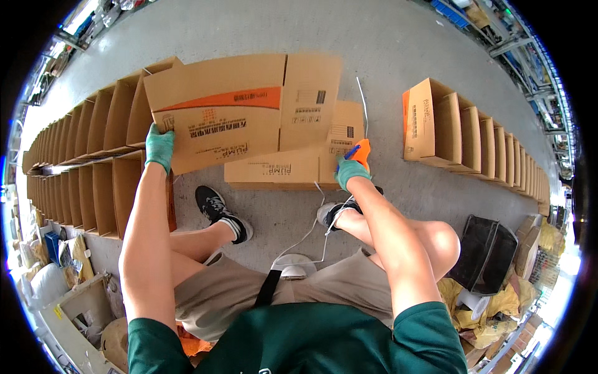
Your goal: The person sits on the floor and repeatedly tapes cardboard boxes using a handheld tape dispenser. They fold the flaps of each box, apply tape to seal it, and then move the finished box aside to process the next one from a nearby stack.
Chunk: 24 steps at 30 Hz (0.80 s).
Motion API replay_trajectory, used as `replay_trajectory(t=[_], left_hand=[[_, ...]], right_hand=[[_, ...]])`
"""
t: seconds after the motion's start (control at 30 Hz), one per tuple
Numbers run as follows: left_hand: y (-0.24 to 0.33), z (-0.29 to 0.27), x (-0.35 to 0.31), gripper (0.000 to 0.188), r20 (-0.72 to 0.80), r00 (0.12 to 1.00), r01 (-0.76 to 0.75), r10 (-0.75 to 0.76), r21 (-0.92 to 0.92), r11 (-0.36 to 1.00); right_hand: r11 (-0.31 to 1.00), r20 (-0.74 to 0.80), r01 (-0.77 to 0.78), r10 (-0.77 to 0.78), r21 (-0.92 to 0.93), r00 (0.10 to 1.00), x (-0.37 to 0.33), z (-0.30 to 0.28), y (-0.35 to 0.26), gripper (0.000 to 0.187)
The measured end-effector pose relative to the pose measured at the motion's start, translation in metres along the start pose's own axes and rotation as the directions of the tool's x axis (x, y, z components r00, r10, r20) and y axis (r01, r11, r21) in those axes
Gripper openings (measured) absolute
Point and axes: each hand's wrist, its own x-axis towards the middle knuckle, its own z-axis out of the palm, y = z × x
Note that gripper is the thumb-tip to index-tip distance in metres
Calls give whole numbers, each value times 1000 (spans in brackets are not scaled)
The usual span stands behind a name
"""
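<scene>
My left hand (160, 148), in a green glove, grips the left edge of a flattened cardboard carton (230, 128) with an orange stripe. The sheet is tilted and raised over a stack of flat cartons (268, 173) on the floor; its far right end is blurred. In my green-gloved right hand (352, 174) is an orange and blue hand tool (362, 153), whose exact kind I cannot make out. This hand is beside the stack's right end. A thin white strap (364, 106) stands up behind the tool, and loose white cord (305, 235) runs between my feet.
Opened cartons stand in long rows at the left (107, 121) and right (448, 134). A black crate (483, 254) and crumpled yellowish bags (498, 311) are at the lower right. A pale bin (81, 311) stands lower left. Metal shelving (507, 45) lines the far right.
</scene>
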Motion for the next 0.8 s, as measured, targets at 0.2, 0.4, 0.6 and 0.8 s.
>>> replay_trajectory(t=[0.2, 0.4, 0.6, 0.8], left_hand=[[-8, -38, -9, 48, -68, 995, -65, 66, 25, 998], [39, -16, -40, 41, 87, 987, -159, 137, 354, 922], [89, -64, -16, 62, 1, 954, -300, 300, 7, 954], [79, -75, 16, 52, 220, 968, 82, -124, 187, 979]], right_hand=[[908, -570, 402, -395, -121, 721, -71, -198, -114, 42], [865, -524, 357, -499, -354, 690, -56, -174, -79, 48], [799, -551, 534, -588, -278, 592, -113, -187, -95, 58], [736, -608, 642, -616, -215, 502, -141, -162, -69, 59]])
